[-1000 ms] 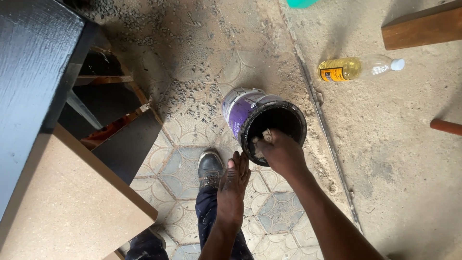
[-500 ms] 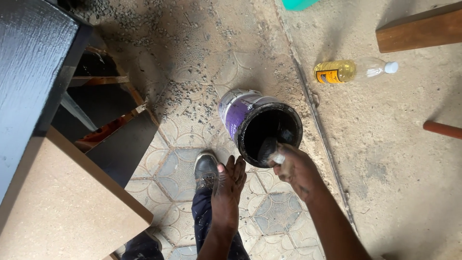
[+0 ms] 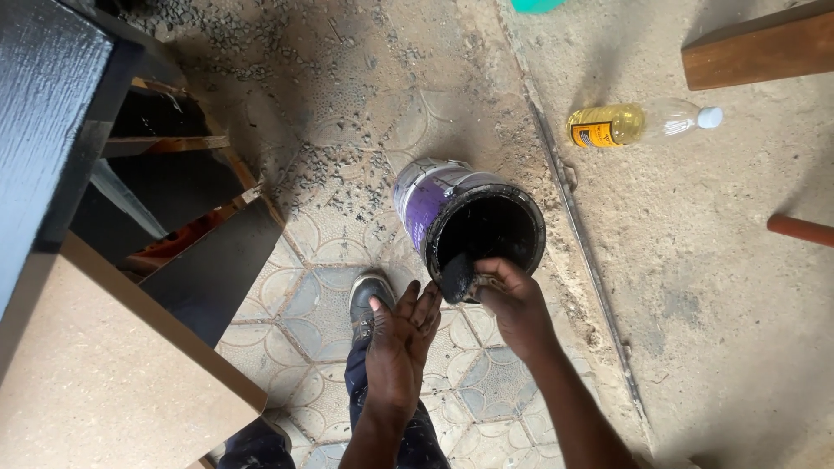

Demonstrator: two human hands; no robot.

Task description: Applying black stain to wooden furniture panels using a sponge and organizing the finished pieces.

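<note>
Step in hand, judged: loading a black-soaked applicator pad from a purple-and-white metal paint can (image 3: 434,201) w/ black interior, standing on patterned hexagonal floor tiles (image 3: 321,295), tilted toward viewer, just ahead of a dark grey shoe (image 3: 369,295).

Hands:
- Right hand (image 3: 512,304): clamped on the black pad (image 3: 458,276), at near rim of can. Pad half over rim; exact material (sponge or rag) not discernible.
- Left hand (image 3: 398,343): free, fingers spread, holding nothing, just beside right hand and above shoe. Not touching can.

Technique, as judgement:
- Wipe excess against inner rim before lifting clear; a dripping pad marks tiles, shoe, trouser leg.
- Steady can w/ left hand on outer wall if tilt increases; can looks light on contents, prone to tipping.
- Keep grip on dry upper part of pad; fingers close to wet face.
- Lift straight up, then carry low.

Surroundings:
- Black-painted wooden panel (image 3: 52,122) at left, over a dark wood frame.
- Bare tan board (image 3: 95,382) at lower left.
- Clear plastic bottle of yellow liquid (image 3: 638,124) lying on concrete, well apart from can.
- Brown timber plank (image 3: 760,52) at upper right.
</note>
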